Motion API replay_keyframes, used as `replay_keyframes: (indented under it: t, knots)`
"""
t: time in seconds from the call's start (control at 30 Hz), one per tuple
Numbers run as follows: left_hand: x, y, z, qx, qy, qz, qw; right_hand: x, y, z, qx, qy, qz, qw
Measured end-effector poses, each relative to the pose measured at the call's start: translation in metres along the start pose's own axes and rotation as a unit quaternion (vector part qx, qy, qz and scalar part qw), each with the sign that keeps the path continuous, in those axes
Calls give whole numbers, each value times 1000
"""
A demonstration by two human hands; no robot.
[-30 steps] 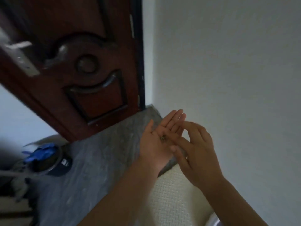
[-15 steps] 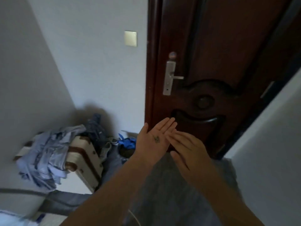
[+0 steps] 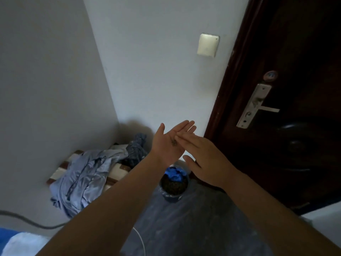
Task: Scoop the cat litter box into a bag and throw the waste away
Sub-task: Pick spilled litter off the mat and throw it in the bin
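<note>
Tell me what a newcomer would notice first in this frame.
At centre, the left hand lies palm up with dark specks on it, and the right hand touches that palm with straight fingers. Below stands a small bin holding something blue; a dark door fills the right side.

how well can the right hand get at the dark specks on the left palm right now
Probably yes. The left hand lies open, palm up, and the right hand has its straight fingertips right beside the dark specks, with nothing between them. Actual contact cannot be told.
</note>
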State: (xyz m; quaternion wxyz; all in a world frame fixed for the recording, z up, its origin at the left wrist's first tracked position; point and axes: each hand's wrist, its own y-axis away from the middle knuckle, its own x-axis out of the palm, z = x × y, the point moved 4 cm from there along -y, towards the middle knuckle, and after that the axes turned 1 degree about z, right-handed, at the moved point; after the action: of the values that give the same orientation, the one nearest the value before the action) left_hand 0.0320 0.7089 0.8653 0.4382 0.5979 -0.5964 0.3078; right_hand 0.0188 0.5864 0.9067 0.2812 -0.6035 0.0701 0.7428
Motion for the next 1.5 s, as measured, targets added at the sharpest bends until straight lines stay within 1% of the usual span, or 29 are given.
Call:
replay_keyframes:
  t: [0.2, 0.37, 0.63, 0.77, 0.93, 1.07, 1.27, 1.5]
  knots:
    - [-24, -82, -39, 28, 21, 2, 999, 21, -79, -73, -88, 8, 46, 995]
    - [-41, -137, -63, 61, 22, -41, 997, 37, -141, -130, -152, -9, 44, 987]
    - [-85, -194, -77, 101, 63, -125, 985, 80, -195, -182, -201, -30, 93, 975]
    - [-103, -211, -84, 94, 60, -160, 981, 95, -211, -192, -194, -53, 111, 973]
    - [-118, -227, -90, 67, 30, -180, 981, 109, -226, -199, -183, -70, 122, 973]
    - [-128, -237, -91, 49, 25, -182, 982, 116, -229, -206, -174, -70, 111, 976]
    - [-144, -248, -89, 35, 11, -196, 980, 130, -226, -214, -159, -66, 124, 977]
    - [-154, -254, -83, 22, -16, -203, 979, 138, -219, -224, -147, -70, 119, 979]
